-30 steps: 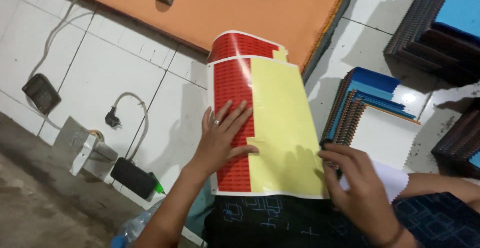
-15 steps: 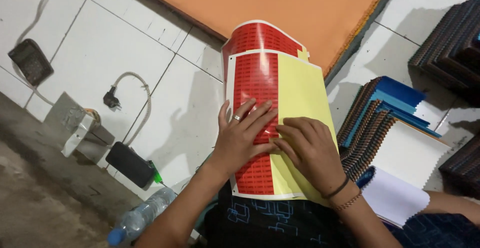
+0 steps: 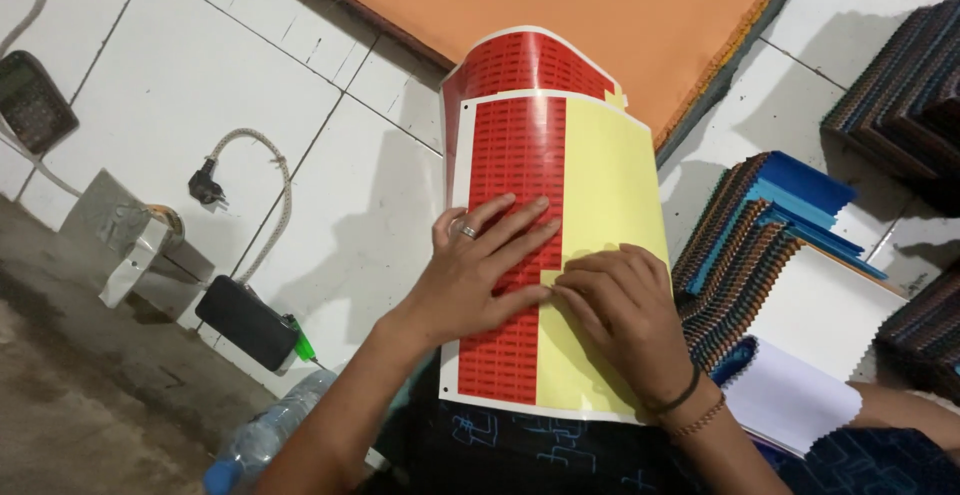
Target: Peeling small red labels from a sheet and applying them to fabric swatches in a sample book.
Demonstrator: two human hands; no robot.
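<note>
Head view: white tiled floor [image 3: 300, 145] with an orange mat [image 3: 600, 15] beyond a red-and-yellow sticker sheet [image 3: 600, 185] lying on the lap. Left hand [image 3: 480, 275] rests flat, fingers spread, on the sheet's red labels. Right hand [image 3: 620, 305], fingers curled, pinches at the red-yellow boundary. Spiral notebooks [image 3: 750, 255] lie right of the sheet.

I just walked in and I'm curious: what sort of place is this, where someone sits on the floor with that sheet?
Probably a small workshop for stationery or fabric-sample books, worked on a tiled floor. Signs: a red sticker sheet under both hands, stacks of spiral-bound books, and a large orange board.
</note>
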